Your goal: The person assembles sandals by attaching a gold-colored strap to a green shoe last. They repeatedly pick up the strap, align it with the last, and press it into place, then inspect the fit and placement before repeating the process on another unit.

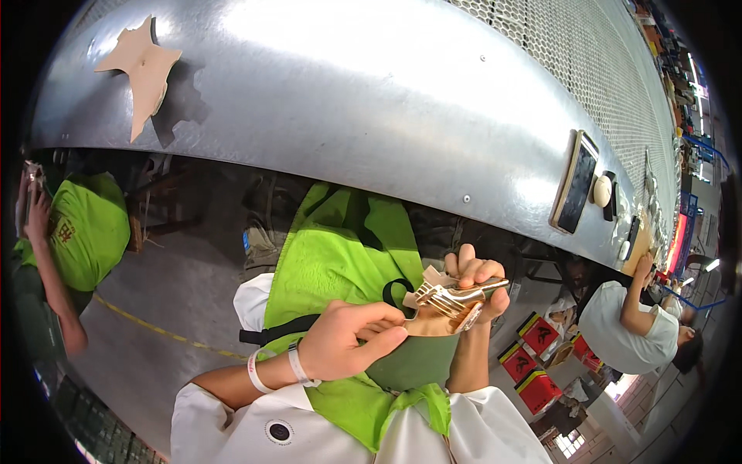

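My left hand (352, 338), with white bands on its wrist, pinches the near edge of a tan and bronze strappy piece (434, 315) that looks like a sandal upper. The other end of this piece is gripped by my right hand (477, 282), whose fingers bend over its top and partly hide it. Several narrow shiny straps run side by side across the piece. Both hands hold it above my lap, short of the metal bench edge. On the bench at the far left lies a tan piece with pointed arms (144, 63), apart from my hands.
The metal bench (332, 100) curves across the top, with a perforated white surface (572, 66) behind it. A phone (576, 182) and a white oval object (602, 190) lie at its right. Co-workers sit at both sides. Red boxes (538, 332) stand at lower right.
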The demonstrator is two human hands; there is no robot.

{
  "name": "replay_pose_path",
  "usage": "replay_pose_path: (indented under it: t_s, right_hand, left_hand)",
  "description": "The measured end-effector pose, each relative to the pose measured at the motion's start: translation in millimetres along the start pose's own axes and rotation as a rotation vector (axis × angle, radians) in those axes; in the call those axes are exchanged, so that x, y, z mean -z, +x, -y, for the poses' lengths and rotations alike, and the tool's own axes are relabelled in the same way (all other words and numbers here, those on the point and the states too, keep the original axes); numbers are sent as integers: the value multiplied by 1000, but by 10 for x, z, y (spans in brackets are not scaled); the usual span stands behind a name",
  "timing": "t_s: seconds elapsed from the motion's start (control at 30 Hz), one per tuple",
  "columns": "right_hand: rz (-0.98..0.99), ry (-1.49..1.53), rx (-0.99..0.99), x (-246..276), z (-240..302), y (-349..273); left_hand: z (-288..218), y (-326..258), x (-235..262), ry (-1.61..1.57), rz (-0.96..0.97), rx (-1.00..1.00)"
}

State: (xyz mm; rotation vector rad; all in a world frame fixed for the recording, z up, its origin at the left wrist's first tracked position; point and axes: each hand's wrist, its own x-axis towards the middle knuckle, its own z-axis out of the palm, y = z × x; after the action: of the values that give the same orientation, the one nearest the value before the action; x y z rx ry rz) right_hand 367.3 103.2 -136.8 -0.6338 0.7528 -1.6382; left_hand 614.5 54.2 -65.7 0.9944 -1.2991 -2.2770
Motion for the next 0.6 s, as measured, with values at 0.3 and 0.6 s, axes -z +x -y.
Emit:
replay_pose_path:
  t_s: [0.3, 0.6]
  right_hand:
    - [7, -32, -4, 0, -3, 16]
    - [9, -5, 6, 15, -9, 21]
  left_hand:
    - [-42, 104, -8, 44, -18, 64]
    - [298, 194, 189, -189, 316, 85]
